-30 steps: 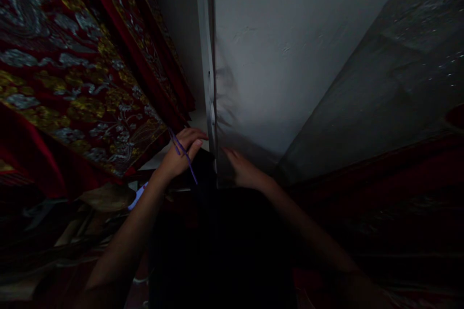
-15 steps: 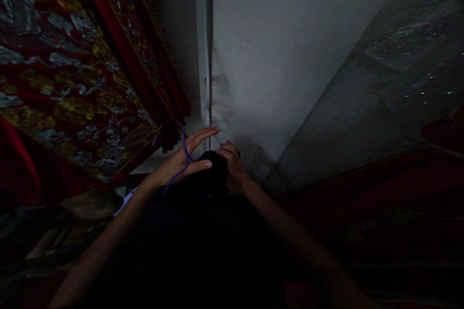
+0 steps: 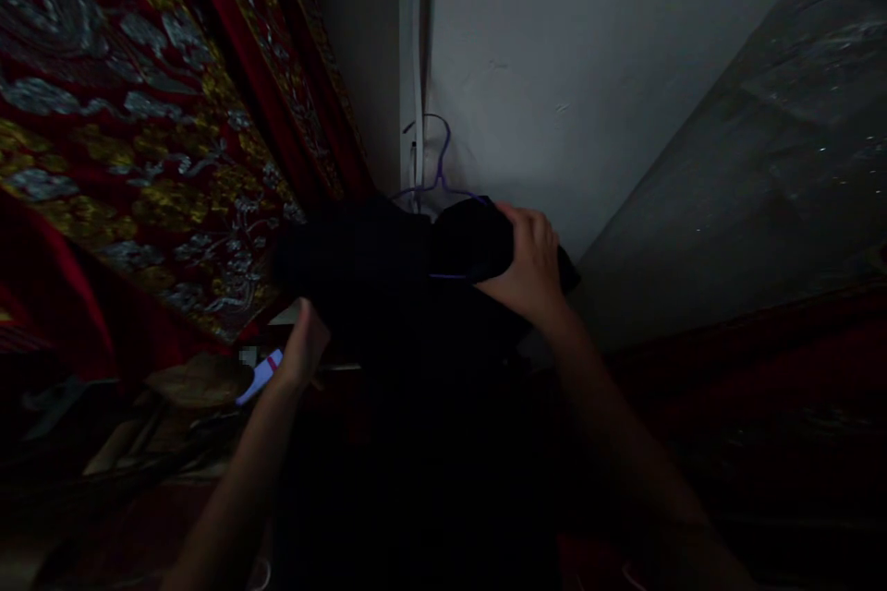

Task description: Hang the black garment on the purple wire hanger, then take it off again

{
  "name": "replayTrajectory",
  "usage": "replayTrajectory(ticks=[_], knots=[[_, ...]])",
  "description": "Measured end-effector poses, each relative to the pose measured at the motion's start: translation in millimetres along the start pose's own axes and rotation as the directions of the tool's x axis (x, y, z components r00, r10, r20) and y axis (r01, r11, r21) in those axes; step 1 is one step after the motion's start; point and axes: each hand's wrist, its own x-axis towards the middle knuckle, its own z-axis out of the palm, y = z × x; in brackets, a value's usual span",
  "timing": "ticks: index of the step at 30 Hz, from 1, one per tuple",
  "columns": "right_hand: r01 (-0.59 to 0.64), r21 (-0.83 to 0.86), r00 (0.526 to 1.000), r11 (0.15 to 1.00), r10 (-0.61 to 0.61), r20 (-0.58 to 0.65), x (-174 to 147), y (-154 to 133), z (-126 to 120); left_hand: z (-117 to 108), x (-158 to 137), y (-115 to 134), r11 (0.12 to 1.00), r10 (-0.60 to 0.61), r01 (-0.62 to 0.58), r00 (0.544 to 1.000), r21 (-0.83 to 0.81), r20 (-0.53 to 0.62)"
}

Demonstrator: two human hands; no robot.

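A dark, almost black garment spreads over a thin purple clothes hanger, whose hook points up beside a narrow pale strip on the wall. My right hand wraps round the garment's right shoulder, fingers over the top and thumb in front. Lower down on the left, my left hand is at the garment's left side, thumb upward; its fingers are blurred and mostly hidden. In this dim light the garment's folds and lower edge merge with the darkness.
Red cloth panels with gold and silver embroidery hang close on the left. A pale wall stands ahead, with a shiny plastic-like sheet at right. A white-and-pink item lies among dim clutter below left.
The hanger hook, earlier lying over my left hand, now stands upright by the wall strip. The garment is spread wider. My left hand has moved down and left, my right hand up and right.
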Motion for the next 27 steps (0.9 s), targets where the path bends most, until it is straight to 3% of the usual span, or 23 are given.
replayTrajectory(ticks=[3, 6, 9, 11, 12, 14, 16, 17, 20, 23, 25, 26, 27], knots=[[0.045, 0.024, 0.999, 0.999, -0.045, 0.031, -12.0, -17.2, 4.2, 11.2, -20.1, -23.5, 0.993, -0.113, 0.105, 0.98, -0.058, -0.161], [0.029, 0.083, 0.999, 0.996, -0.027, -0.02, -44.6, -31.1, 16.9, 18.6, -36.2, -38.3, 0.967, -0.242, 0.206, 0.925, -0.151, -0.292], [-0.162, 0.287, 0.979, 0.944, 0.19, -0.072, -87.2, -45.6, 48.9, 24.9, -51.2, -44.5, 0.933, -0.352, 0.299, 0.877, -0.201, -0.326], [-0.429, 0.478, 0.874, 0.767, 0.485, 0.005, -112.5, -55.0, 80.0, 29.3, -61.4, -45.8, 0.912, -0.398, 0.331, 0.853, -0.241, -0.336], [-0.555, 0.544, 0.808, 0.63, 0.565, 0.169, -122.4, -59.1, 96.3, 31.4, -66.3, -45.9, 0.907, -0.409, 0.337, 0.847, -0.251, -0.34], [-0.739, 0.53, 0.669, 0.416, 0.551, 0.499, -136.0, -65.5, 125.6, 34.0, -75.2, -45.1, 0.907, -0.413, 0.347, 0.848, -0.24, -0.333], [-0.828, 0.438, 0.561, 0.351, 0.497, 0.662, -142.2, -68.8, 146.4, 33.6, -81.8, -42.9, 0.908, -0.412, 0.358, 0.86, -0.219, -0.302], [-0.845, 0.401, 0.533, 0.354, 0.495, 0.687, -143.5, -69.2, 153.0, 32.1, -83.9, -41.3, 0.908, -0.41, 0.359, 0.867, -0.215, -0.285], [-0.86, 0.352, 0.503, 0.371, 0.497, 0.707, -146.2, -66.8, 159.4, 25.6, -85.4, -36.3, 0.916, -0.397, 0.359, 0.872, -0.177, -0.288], [-0.858, 0.377, 0.51, 0.35, 0.485, 0.71, -152.5, -63.4, 152.9, 25.4, -85.0, -39.4, 0.974, -0.206, 0.228, 0.864, -0.009, -0.459], [-0.856, 0.395, 0.514, 0.332, 0.48, 0.711, -157.7, -63.0, 146.3, 34.6, -88.2, -51.3, 0.981, 0.064, 0.062, 0.796, 0.186, -0.602], [-0.855, 0.405, 0.517, 0.323, 0.481, 0.708, -159.9, -63.6, 143.2, 42.3, -91.1, -60.4, 0.956, 0.19, -0.002, 0.762, 0.292, -0.619], [-0.854, 0.419, 0.521, 0.31, 0.484, 0.703, -161.5, -64.7, 140.3, 51.6, -94.6, -70.9, 0.925, 0.279, -0.047, 0.757, 0.378, -0.59]])
